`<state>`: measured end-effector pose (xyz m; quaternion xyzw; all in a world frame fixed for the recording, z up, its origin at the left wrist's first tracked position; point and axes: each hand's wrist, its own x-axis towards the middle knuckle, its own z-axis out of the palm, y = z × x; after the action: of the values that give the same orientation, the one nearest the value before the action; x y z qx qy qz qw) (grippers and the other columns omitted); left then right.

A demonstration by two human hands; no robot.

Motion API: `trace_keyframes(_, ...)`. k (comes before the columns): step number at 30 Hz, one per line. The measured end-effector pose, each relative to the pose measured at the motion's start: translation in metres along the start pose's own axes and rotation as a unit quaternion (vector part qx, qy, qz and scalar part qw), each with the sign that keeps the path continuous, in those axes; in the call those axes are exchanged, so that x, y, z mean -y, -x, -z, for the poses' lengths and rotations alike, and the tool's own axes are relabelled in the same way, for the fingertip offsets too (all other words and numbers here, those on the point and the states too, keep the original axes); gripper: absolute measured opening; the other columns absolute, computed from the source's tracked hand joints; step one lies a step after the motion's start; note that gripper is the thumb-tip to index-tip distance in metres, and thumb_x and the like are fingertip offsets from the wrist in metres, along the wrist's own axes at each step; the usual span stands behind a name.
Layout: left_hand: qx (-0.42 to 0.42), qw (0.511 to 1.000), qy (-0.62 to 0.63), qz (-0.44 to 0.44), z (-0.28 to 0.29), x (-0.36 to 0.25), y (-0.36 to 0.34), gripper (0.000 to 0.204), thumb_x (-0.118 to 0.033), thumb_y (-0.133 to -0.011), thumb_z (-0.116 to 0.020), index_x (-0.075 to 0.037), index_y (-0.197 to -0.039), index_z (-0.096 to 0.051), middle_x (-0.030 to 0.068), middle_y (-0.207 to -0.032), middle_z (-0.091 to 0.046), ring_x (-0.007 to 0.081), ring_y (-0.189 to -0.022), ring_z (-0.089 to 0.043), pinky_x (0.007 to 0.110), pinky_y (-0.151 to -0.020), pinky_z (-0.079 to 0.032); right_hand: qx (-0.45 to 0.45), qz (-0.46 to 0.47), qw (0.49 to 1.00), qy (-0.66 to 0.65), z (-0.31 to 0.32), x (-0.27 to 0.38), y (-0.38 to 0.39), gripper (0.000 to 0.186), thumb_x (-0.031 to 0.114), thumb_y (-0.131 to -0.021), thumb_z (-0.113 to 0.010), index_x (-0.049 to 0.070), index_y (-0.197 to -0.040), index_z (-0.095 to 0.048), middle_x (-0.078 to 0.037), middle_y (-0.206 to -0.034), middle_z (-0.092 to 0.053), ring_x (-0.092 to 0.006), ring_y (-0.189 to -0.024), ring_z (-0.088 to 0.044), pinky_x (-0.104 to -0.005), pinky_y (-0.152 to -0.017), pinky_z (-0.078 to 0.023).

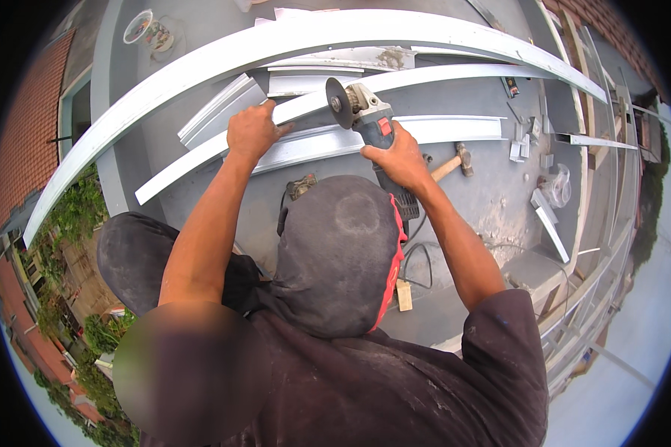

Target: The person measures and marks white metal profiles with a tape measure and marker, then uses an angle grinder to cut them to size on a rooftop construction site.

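Right hand (402, 158) wrapped round the body of an angle grinder (376, 134), thumb across its left side; other fingers mostly hidden, can't tell their spacing. Grinder sits mid-scene, disc (339, 104) at the far left end, over or beside the narrow white strip (306, 105); can't tell if touching. Red patch (384, 126) on grinder body, any print too small to read. Left hand (250, 134) on that strip, left of the disc, fingers curled together over it, thumb out to the right. White channel (455, 130) just nearer. Hammer (464, 159) right of grinder, metal offcuts (524, 147) further right. Longer white strip (335, 31) far side.
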<state>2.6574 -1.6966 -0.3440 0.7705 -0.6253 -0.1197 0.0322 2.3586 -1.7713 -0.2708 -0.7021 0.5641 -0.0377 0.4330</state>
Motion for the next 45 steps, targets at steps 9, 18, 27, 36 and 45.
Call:
trace_keyframes(9, -0.004, 1.000, 0.001, -0.002, 0.003, -0.002, -0.001, 0.051, -0.053, -0.079, -0.086, -0.008, -0.097, -0.072, 0.0133, -0.079, -0.076, 0.0315, -0.075, -0.077, 0.044, -0.065, -0.061, 0.020, -0.020, 1.000, 0.003, 0.008, 0.011, 0.000, 0.072, 0.038, -0.073, -0.080, -0.013, -0.120, -0.060, -0.033, -0.110, -0.071, -0.0450, -0.108, -0.071, -0.0464, -0.094, -0.055)
trace_keyframes(18, 0.000, 1.000, 0.021, 0.007, 0.004, -0.002, 0.001, 0.049, -0.051, -0.079, -0.087, -0.008, -0.098, -0.073, 0.0139, -0.082, -0.077, 0.0324, -0.078, -0.077, 0.046, -0.069, -0.060, 0.003, -0.012, 0.999, 0.039, 0.007, 0.010, -0.003, 0.087, 0.040, -0.073, -0.080, -0.020, -0.130, -0.054, -0.036, -0.120, -0.068, -0.0460, -0.117, -0.068, -0.0448, -0.101, -0.053)
trace_keyframes(27, 0.007, 0.999, 0.033, 0.009, 0.000, 0.002, -0.001, 0.049, -0.050, -0.079, -0.083, -0.007, -0.101, -0.074, 0.0160, -0.079, -0.075, 0.0345, -0.077, -0.075, 0.047, -0.067, -0.059, 0.030, -0.034, 0.997, 0.062, 0.009, 0.007, -0.005, 0.109, 0.042, -0.072, -0.080, -0.023, -0.148, -0.038, -0.041, -0.140, -0.056, -0.0462, -0.136, -0.057, -0.0430, -0.115, -0.045)
trace_keyframes(36, -0.005, 0.999, 0.041, 0.004, -0.001, 0.002, 0.001, 0.051, -0.052, -0.079, -0.084, -0.007, -0.100, -0.074, 0.0153, -0.078, -0.074, 0.0345, -0.075, -0.074, 0.047, -0.066, -0.059, 0.077, -0.050, 0.995, 0.031, 0.016, 0.012, -0.006, 0.097, 0.043, -0.072, -0.079, -0.021, -0.139, -0.050, -0.038, -0.131, -0.063, -0.0453, -0.127, -0.063, -0.0442, -0.107, -0.050)
trace_keyframes(45, 0.006, 0.999, 0.034, 0.016, 0.005, -0.002, 0.003, 0.048, -0.049, -0.079, -0.087, -0.008, -0.101, -0.075, 0.0147, -0.085, -0.077, 0.0332, -0.080, -0.077, 0.046, -0.070, -0.060, 0.048, -0.031, 0.998, 0.024, 0.011, 0.012, -0.004, 0.078, 0.041, -0.073, -0.079, -0.014, -0.125, -0.060, -0.032, -0.116, -0.070, -0.0424, -0.112, -0.069, -0.0453, -0.097, -0.054)
